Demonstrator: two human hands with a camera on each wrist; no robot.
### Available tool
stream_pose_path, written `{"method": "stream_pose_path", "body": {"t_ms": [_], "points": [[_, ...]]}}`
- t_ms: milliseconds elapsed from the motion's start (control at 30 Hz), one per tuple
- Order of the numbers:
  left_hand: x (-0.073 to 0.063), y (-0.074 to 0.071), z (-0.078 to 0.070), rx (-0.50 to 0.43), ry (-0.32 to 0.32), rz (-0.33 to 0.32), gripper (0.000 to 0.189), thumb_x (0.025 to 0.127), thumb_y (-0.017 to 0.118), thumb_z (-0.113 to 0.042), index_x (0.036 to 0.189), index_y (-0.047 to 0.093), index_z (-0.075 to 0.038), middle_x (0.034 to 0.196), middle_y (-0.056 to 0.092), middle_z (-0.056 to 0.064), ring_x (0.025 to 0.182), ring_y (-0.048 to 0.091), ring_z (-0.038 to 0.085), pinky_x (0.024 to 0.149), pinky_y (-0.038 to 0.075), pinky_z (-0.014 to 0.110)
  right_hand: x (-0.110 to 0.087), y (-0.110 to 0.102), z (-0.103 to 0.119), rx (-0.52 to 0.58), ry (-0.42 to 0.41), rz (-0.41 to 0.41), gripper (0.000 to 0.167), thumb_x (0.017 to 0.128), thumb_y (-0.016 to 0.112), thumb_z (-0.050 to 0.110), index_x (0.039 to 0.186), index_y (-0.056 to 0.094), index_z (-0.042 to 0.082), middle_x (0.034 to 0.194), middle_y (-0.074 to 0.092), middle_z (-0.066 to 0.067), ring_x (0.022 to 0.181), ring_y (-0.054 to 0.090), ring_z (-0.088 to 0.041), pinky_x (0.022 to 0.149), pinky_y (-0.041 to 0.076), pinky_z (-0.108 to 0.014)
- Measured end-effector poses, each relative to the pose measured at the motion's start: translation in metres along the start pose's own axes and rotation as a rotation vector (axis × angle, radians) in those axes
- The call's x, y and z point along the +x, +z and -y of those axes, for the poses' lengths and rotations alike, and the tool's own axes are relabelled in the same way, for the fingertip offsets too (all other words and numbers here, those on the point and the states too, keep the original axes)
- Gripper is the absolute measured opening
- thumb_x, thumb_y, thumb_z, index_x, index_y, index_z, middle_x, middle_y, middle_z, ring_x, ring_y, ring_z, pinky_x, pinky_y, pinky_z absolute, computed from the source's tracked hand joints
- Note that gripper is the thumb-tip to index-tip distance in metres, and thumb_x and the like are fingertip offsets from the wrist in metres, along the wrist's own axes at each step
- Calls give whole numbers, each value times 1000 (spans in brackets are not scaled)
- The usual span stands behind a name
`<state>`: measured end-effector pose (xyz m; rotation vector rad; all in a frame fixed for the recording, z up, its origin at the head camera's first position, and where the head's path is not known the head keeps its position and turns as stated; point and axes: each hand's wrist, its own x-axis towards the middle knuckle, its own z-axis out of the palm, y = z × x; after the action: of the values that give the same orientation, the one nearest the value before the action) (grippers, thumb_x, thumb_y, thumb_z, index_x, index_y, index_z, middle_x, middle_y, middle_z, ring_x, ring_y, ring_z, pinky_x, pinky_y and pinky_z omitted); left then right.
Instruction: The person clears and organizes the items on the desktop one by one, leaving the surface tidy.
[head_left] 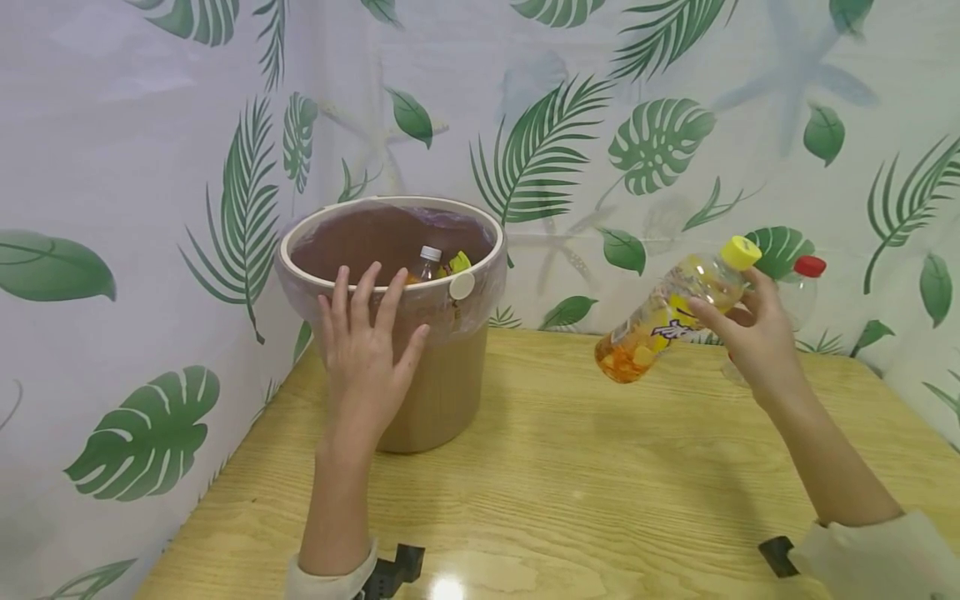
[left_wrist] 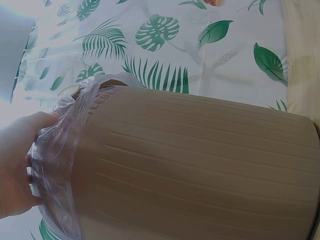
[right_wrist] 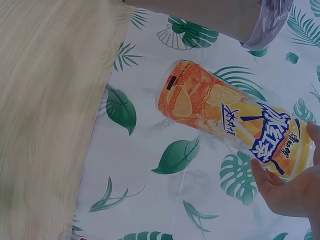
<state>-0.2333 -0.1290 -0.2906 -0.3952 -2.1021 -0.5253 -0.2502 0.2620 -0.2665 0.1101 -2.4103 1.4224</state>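
In the head view my right hand [head_left: 765, 333] grips a clear plastic bottle [head_left: 667, 312] with a yellow cap and an orange-yellow label. The bottle is tilted above the table, its base pointing down and left. The right wrist view shows its printed label [right_wrist: 272, 135] close up. My left hand [head_left: 365, 358] lies against the near rim of a brown trash bin [head_left: 442, 392], fingers spread and fingertips at the edge. A clear plastic liner [left_wrist: 55, 165] wraps the bin's rim under that hand. Inside the bin, a white-capped bottle [head_left: 429, 260] and a yellow item [head_left: 459, 263] show in part.
Behind my right hand stands a clear bottle with a red cap [head_left: 810, 267], partly hidden. Everything is on a wooden table [head_left: 570, 492]. A leaf-patterned backdrop [head_left: 465, 100] rises at the back and left.
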Motion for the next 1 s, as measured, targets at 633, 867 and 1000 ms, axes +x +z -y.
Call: {"method": "stream_pose_path", "body": {"t_ms": [633, 867, 1000], "points": [[0, 0, -1, 10, -5, 6, 56, 88, 60, -30, 138, 40, -16, 142, 28, 11, 137, 4, 28, 108, -2, 48, 7, 11, 24, 190, -23, -37, 67, 89, 59, 33, 144, 20, 25, 144, 29, -14, 123, 38, -27, 102, 32, -44], [0, 0, -1, 8, -1, 3, 56, 88, 61, -30, 137, 40, -15, 142, 28, 11, 137, 4, 28, 108, -1, 49, 8, 19, 33, 388, -74, -59, 64, 87, 64, 22, 140, 29, 20, 139, 33, -18, 117, 42, -28, 79, 46, -13], [0, 0, -1, 6, 3, -3, 56, 88, 61, -30, 137, 41, -15, 142, 29, 11, 137, 5, 28, 108, -1, 49, 8, 23, 38, 461, -100, -55, 60, 87, 63, 19, 138, 31, 19, 136, 34, -18, 118, 43, -27, 77, 47, -14]]}}
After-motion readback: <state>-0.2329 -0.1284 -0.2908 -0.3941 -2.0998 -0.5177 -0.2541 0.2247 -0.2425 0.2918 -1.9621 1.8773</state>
